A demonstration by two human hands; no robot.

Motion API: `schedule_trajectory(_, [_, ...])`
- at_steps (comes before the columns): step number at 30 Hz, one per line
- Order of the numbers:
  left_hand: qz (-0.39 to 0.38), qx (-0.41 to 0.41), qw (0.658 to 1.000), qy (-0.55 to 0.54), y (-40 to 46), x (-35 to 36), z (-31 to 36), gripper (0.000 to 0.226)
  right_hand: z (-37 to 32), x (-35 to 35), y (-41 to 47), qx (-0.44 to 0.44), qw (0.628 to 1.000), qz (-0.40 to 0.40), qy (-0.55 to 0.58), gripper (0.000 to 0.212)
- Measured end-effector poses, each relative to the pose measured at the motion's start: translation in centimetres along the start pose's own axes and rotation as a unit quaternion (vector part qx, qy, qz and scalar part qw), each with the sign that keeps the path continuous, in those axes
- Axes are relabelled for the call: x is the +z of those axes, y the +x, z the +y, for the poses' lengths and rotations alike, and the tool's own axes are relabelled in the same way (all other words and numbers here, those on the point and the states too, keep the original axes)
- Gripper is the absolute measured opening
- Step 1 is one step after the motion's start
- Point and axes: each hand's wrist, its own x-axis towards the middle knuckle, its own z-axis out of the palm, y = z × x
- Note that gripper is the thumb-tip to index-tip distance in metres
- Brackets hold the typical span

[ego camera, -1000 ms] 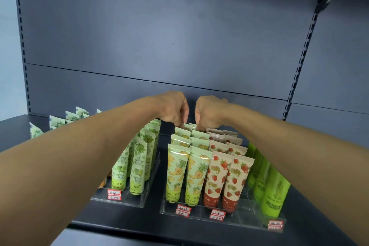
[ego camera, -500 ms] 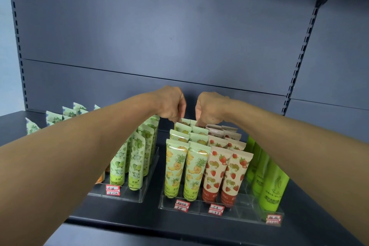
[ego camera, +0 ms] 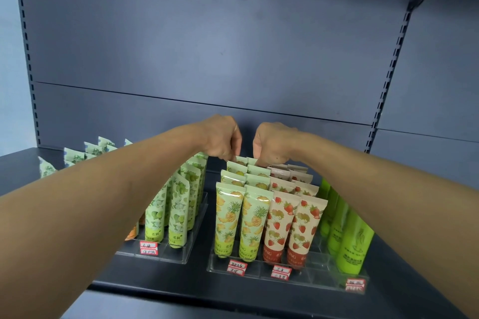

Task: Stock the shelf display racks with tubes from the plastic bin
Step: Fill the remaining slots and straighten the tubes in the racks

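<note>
Single head-mounted wide-angle cam, no second view, so no overlap to report. It looks forward and slightly down at a dark shelf from standing reach: both forearms enter from the bottom corners and converge near frame centre. Back panel fills the upper half, roughly square-on; slotted upright bows near the right edge from lens distortion. The clear display racks sit in the lower middle, close enough to see the price tags but not read them. Shelf front edge cuts across the bottom. Left hand and right hand are at the far end of the racks.
</note>
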Motion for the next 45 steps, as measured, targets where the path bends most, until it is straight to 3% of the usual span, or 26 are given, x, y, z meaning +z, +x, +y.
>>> schedule_trajectory(13, [-0.004, -0.002, 1.0, -0.004, -0.6, -0.3, 0.3, 0.015, 0.1, -0.3, -0.2, -0.005, 1.0, -0.006, 0.022, 0.014])
schedule_trajectory(18, [0.04, 0.002, 0.999, -0.023, -1.5, -1.6, 0.7, 0.02, 0.6, -1.5, -0.9, -0.012, 0.999, 0.009, 0.049, 0.016])
schedule_trajectory(22, [-0.017, 0.009, 0.999, -0.032, -2.5, -2.3, 1.1, 0.026, 1.3, -2.2, -1.2, 0.005, 0.998, 0.022, 0.052, 0.016])
schedule_trajectory(26, [-0.077, 0.007, 0.997, 0.009, -2.9, -1.4, 1.4, 0.019, 1.8, -2.2, -1.6, 0.015, 0.998, 0.024, 0.05, 0.016])
schedule_trajectory(30, [-0.052, 0.015, 0.998, 0.035, -2.8, -0.5, 1.6, 0.014, 2.1, -2.2, -2.0, 0.016, 0.998, 0.03, 0.046, 0.015])
schedule_trajectory(39, [-0.026, 0.015, 0.998, 0.061, -2.7, -0.3, 1.5, 0.03, 2.8, -1.8, -1.9, 0.035, 0.998, 0.034, 0.028, 0.025])
schedule_trajectory(45, [-0.026, 0.018, 0.997, 0.065, -2.8, -0.4, 1.5, 0.029, 2.8, -1.6, -2.0, 0.021, 1.0, 0.007, 0.013, 0.017])
